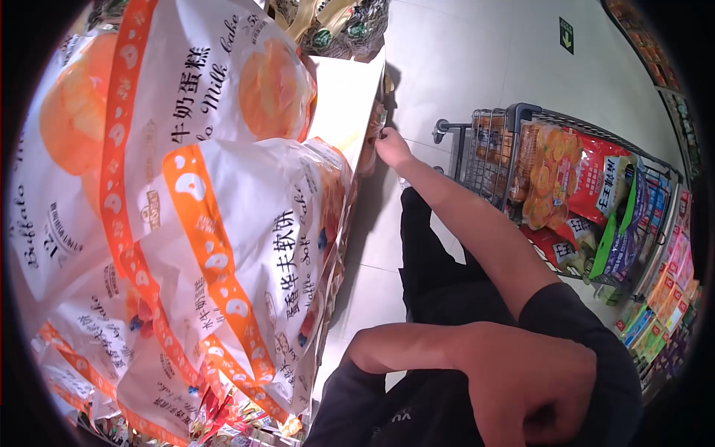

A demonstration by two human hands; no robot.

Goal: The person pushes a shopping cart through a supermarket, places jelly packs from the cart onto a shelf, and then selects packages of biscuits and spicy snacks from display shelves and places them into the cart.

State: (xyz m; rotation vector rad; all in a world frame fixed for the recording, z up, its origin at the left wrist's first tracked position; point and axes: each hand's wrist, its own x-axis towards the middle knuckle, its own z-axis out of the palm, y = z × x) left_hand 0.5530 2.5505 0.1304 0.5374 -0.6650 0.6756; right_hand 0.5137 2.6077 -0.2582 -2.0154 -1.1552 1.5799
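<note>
My right arm reaches forward past the edge of a display stand point(364, 82). At its end my right hand point(393, 149) is closed, with curled fingers against a small package point(377, 123) hanging or lying at the stand's side. What the fingers hold is too small to make out. My left forearm point(417, 347) bends across my body, very near the camera, and the hand's fingers cannot be made out. Large white bags with orange bands fill the left: a waffle soft cake bag point(275, 246) lies in front of a milk cake bag point(216, 82).
A wire shopping cart point(514, 112) stands on the right, loaded with packaged round cakes point(550, 175), a red snack bag point(599, 175) and a green-and-purple bag point(618, 231). Beyond it are shelves of colourful packets point(659, 313). A green arrow sign point(567, 36) marks the tiled floor point(477, 52).
</note>
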